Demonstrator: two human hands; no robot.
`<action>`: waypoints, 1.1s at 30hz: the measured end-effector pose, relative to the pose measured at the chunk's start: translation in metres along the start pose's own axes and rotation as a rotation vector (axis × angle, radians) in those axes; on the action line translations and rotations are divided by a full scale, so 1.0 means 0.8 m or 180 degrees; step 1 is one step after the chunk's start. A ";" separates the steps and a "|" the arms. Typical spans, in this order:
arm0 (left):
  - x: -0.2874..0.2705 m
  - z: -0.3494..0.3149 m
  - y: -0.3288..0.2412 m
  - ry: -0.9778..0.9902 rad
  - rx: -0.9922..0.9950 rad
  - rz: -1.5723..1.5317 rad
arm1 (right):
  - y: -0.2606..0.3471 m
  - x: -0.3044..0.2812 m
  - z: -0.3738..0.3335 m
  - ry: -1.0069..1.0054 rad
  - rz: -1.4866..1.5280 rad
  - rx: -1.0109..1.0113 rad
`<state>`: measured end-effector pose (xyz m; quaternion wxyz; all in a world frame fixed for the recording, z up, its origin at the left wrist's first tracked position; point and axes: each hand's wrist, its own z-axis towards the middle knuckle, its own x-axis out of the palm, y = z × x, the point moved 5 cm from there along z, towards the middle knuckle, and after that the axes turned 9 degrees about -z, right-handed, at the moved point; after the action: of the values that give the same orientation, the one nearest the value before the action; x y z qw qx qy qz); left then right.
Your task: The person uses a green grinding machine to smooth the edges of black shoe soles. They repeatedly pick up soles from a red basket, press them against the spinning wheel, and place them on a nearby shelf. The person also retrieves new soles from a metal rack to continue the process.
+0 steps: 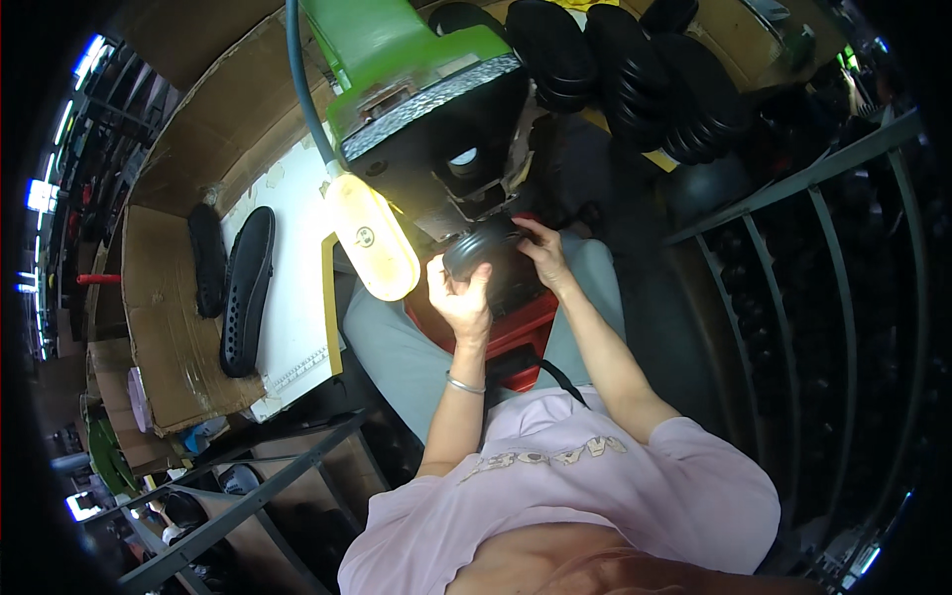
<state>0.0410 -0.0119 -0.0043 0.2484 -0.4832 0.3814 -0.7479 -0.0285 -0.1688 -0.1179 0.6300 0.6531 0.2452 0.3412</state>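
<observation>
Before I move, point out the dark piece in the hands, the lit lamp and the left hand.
Dark piece (480, 250): head view, middle of its visible side.
Lit lamp (373, 241): head view, middle of its casing.
Left hand (461, 305): head view, middle of the hand.

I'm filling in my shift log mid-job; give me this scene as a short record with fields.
Left hand: holds a curved black piece
Right hand: at the piece's right end; exact grip unclear
Green machine: just beyond both hands
Yellow lamp: glowing, left of the hands
Loose soles: two, black, at far left
Stacked soles: black, right of the machine
</observation>
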 end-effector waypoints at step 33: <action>-0.186 -0.021 -0.127 -0.0514 -0.0011 -0.0543 | 0.206 0.044 -0.029 -0.1068 -0.1787 -0.1928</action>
<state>0.0862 0.1629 -0.0055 0.2129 -0.5730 0.3189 -0.7243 -0.0410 -0.1414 0.0494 0.8922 0.3935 0.1965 0.1027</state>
